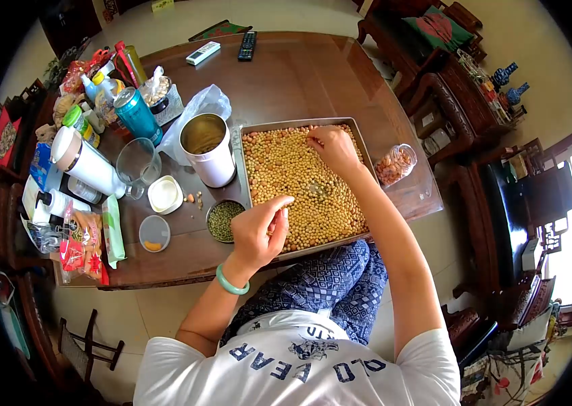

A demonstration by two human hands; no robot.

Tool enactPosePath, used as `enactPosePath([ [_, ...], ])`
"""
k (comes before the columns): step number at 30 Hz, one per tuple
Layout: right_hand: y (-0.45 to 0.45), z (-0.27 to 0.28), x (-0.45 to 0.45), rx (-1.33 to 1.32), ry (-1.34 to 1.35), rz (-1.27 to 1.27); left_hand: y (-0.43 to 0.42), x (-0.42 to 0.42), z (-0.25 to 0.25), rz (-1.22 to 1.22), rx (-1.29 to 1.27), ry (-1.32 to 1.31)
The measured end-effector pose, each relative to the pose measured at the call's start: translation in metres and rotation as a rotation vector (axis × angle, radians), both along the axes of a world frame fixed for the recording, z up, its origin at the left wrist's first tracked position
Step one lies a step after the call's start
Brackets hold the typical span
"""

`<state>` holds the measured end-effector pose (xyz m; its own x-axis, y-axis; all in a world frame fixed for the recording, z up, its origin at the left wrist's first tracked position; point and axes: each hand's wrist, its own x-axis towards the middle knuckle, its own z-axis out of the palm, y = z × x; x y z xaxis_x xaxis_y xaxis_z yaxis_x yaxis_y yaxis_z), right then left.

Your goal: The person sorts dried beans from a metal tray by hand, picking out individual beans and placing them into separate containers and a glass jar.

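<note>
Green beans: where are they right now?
In the head view, the green beans lie in a small round dish, left of the tray and beside the left hand.

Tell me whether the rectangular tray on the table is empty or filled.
Filled: pale beans spread across the tray, hiding nearly all its bottom. How deep they lie, I cannot tell.

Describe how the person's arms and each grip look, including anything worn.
The left grip and right grip wear no gloves. A pale green bangle circles the left wrist; the right wrist shows none. Short white sleeves leave both forearms uncovered.
</note>
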<state>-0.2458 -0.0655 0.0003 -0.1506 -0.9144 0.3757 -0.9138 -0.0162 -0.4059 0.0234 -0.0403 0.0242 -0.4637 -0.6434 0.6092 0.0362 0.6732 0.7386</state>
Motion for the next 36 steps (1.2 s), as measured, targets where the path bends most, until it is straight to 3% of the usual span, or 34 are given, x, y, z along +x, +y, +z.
enactPosePath([
  [8, -0.001, -0.01, -0.007, -0.057, 0.147, -0.011, 0.0, 0.001, -0.004, 0.026, -0.077, -0.096],
  [12, 0.015, 0.018, -0.004, -0.175, 0.105, -0.022, -0.029, -0.014, 0.017, 0.014, -0.159, -0.353],
  [14, 0.028, 0.043, -0.001, -0.167, -0.067, -0.128, -0.055, -0.032, 0.028, -0.06, -0.126, -0.479],
  [16, 0.043, 0.064, -0.004, -0.183, -0.164, -0.193, -0.088, -0.063, 0.01, -0.049, -0.317, -0.471],
  [19, 0.075, 0.097, -0.013, -0.201, -0.15, -0.291, -0.109, -0.095, -0.002, -0.056, -0.164, -0.66],
  [25, 0.128, 0.112, -0.059, -0.171, -0.062, -0.457, -0.12, -0.116, -0.025, -0.024, -0.162, -0.611],
  [36, 0.151, 0.097, -0.081, -0.115, -0.09, -0.46, -0.122, -0.123, -0.026, -0.003, -0.154, -0.643],
])
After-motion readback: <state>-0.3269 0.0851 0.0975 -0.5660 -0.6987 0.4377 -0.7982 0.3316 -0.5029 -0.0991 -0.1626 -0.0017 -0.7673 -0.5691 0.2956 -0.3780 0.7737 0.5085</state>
